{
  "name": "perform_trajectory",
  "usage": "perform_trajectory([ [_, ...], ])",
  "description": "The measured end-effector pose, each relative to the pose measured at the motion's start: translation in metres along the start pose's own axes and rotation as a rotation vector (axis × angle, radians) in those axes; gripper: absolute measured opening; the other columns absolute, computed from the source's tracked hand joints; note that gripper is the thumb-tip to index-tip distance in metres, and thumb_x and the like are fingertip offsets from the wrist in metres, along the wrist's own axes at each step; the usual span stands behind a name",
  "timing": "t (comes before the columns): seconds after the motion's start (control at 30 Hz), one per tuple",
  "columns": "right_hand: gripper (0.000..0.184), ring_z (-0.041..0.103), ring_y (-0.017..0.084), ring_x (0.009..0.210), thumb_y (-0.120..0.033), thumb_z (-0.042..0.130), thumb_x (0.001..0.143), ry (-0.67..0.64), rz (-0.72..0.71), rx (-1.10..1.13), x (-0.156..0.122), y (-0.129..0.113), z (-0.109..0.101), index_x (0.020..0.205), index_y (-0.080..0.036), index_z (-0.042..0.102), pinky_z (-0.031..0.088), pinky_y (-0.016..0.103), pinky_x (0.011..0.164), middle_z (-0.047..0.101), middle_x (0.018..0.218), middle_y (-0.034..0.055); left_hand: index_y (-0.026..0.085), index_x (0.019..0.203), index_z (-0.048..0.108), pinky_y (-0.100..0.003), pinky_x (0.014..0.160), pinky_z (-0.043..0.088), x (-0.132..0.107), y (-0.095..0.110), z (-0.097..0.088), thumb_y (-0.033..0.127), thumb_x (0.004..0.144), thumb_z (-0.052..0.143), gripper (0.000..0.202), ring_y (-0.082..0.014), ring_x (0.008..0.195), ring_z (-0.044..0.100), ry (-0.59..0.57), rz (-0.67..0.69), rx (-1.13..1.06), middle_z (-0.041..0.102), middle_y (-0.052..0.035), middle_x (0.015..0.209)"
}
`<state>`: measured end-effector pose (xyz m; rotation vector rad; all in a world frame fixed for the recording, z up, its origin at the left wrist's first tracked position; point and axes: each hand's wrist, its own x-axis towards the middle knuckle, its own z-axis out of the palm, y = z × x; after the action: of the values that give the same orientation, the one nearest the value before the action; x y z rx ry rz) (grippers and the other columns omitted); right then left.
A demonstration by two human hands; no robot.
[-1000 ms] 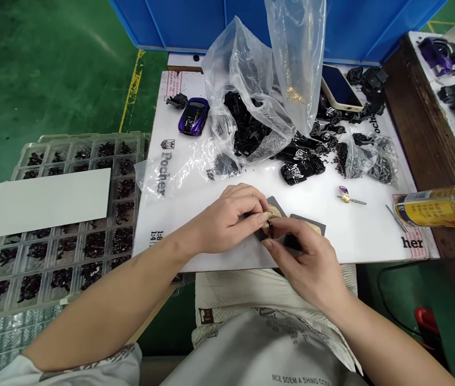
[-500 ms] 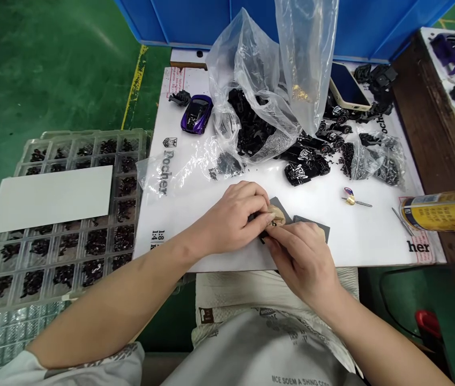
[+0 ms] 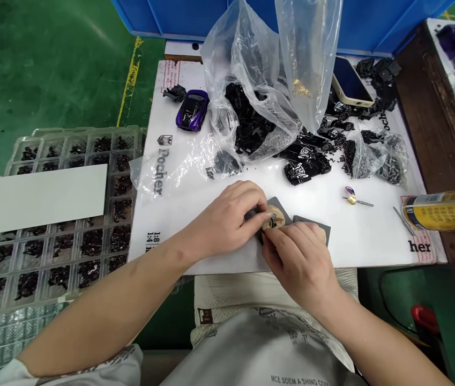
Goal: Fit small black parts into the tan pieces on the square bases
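At the board's point(image 3: 372, 241) near edge, the left hand point(image 3: 227, 220) and right hand point(image 3: 300, 264) meet with fingers drawn narrow, both pinching one small tan part point(image 3: 274, 221) over two dark cards point(image 3: 279, 206), while one purple car point(image 3: 192, 110), one yellow can point(image 3: 448, 209) and one tray point(image 3: 70, 252) lie well apart.
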<state>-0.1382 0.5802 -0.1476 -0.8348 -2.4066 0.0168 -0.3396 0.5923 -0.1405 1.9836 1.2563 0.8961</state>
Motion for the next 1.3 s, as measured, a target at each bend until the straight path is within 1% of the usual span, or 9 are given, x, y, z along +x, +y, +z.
perform_trajectory([
  [0.13, 0.01, 0.049, 0.018, 0.068, -0.007, 0.063, 0.098, 0.01, 0.005, 0.005, 0.007, -0.003, 0.003, 0.093, -0.016, 0.064, 0.037, 0.033, 0.069, 0.06, 0.072, 0.0017, 0.019, 0.095, 0.058, -0.039, 0.097, 0.05, 0.001, -0.001, 0.001, 0.018, 0.103, 0.054, 0.009, -0.0214, 0.103, 0.06, -0.008, -0.002, 0.027, 0.065, -0.0074, 0.106],
  [0.47, 0.01, 0.056, 0.016, 0.069, -0.01, 0.061, 0.1, 0.014, 0.01, 0.073, 0.012, -0.001, 0.006, 0.094, -0.017, 0.065, 0.039, 0.031, 0.07, 0.064, 0.074, 0.0018, 0.02, 0.092, 0.057, -0.038, 0.094, 0.05, 0.002, -0.001, 0.002, 0.016, 0.1, 0.058, 0.009, -0.0207, 0.099, 0.06, 0.017, -0.049, 0.007, 0.066, -0.0047, 0.102],
  [0.63, 0.011, 0.054, 0.016, 0.068, -0.011, 0.06, 0.101, -0.011, -0.003, 0.076, 0.013, 0.0, 0.008, 0.092, -0.016, 0.065, 0.038, 0.031, 0.068, 0.061, 0.072, 0.0011, 0.02, 0.09, 0.058, -0.037, 0.092, 0.051, 0.003, -0.001, 0.002, 0.021, 0.101, 0.059, 0.01, -0.0204, 0.097, 0.061, 0.025, -0.055, -0.005, 0.066, -0.0043, 0.1],
  [0.73, 0.008, 0.055, 0.016, 0.07, -0.012, 0.06, 0.101, -0.026, 0.011, 0.112, 0.009, 0.003, 0.005, 0.097, -0.017, 0.064, 0.039, 0.031, 0.069, 0.063, 0.075, 0.0011, 0.02, 0.089, 0.059, -0.037, 0.092, 0.05, 0.005, -0.002, 0.001, 0.022, 0.098, 0.063, 0.011, -0.0202, 0.096, 0.061, 0.031, -0.078, -0.01, 0.067, -0.0031, 0.097],
  [0.8, 0.002, 0.058, 0.017, 0.073, -0.018, 0.062, 0.103, -0.046, 0.041, 0.124, 0.004, 0.007, 0.0, 0.102, -0.017, 0.063, 0.04, 0.033, 0.071, 0.067, 0.08, 0.002, 0.021, 0.087, 0.059, -0.037, 0.093, 0.051, 0.006, -0.001, 0.001, 0.021, 0.096, 0.065, 0.01, -0.0202, 0.096, 0.062, 0.04, -0.106, -0.013, 0.067, -0.002, 0.095],
  [0.93, 0.025, 0.062, 0.02, 0.082, -0.038, 0.068, 0.102, -0.032, 0.108, 0.065, -0.005, 0.014, -0.006, 0.114, -0.017, 0.062, 0.04, 0.035, 0.075, 0.07, 0.092, 0.005, 0.021, 0.085, 0.06, -0.037, 0.094, 0.051, 0.008, 0.001, 0.001, 0.018, 0.092, 0.064, 0.009, -0.0201, 0.096, 0.063, 0.043, -0.141, -0.02, 0.067, -0.0007, 0.092],
  [1.07, 0.044, 0.06, 0.022, 0.081, -0.056, 0.06, 0.103, -0.047, 0.143, -0.003, -0.004, 0.012, -0.002, 0.121, -0.017, 0.064, 0.038, 0.037, 0.074, 0.068, 0.088, 0.0052, 0.021, 0.085, 0.062, -0.037, 0.091, 0.052, 0.008, 0.001, 0.0, 0.02, 0.092, 0.064, 0.007, -0.0203, 0.097, 0.064, 0.042, -0.168, -0.028, 0.068, -0.0009, 0.093],
  [1.2, 0.032, 0.058, 0.023, 0.083, -0.046, 0.061, 0.105, -0.058, 0.162, -0.026, 0.0, 0.008, 0.002, 0.117, -0.016, 0.067, 0.037, 0.038, 0.074, 0.068, 0.09, 0.0061, 0.021, 0.089, 0.063, -0.035, 0.087, 0.053, 0.007, 0.002, -0.003, 0.017, 0.091, 0.061, 0.005, -0.0187, 0.094, 0.065, 0.041, -0.191, -0.05, 0.069, 0.0001, 0.094],
  [1.3, 0.025, 0.059, 0.022, 0.083, -0.038, 0.065, 0.103, -0.047, 0.144, -0.014, 0.001, 0.008, 0.002, 0.117, -0.017, 0.067, 0.037, 0.038, 0.073, 0.071, 0.094, 0.0063, 0.022, 0.098, 0.065, -0.032, 0.086, 0.054, 0.006, 0.002, -0.006, 0.014, 0.091, 0.056, 0.014, -0.0173, 0.094, 0.067, 0.042, -0.234, -0.088, 0.072, 0.0007, 0.1],
])
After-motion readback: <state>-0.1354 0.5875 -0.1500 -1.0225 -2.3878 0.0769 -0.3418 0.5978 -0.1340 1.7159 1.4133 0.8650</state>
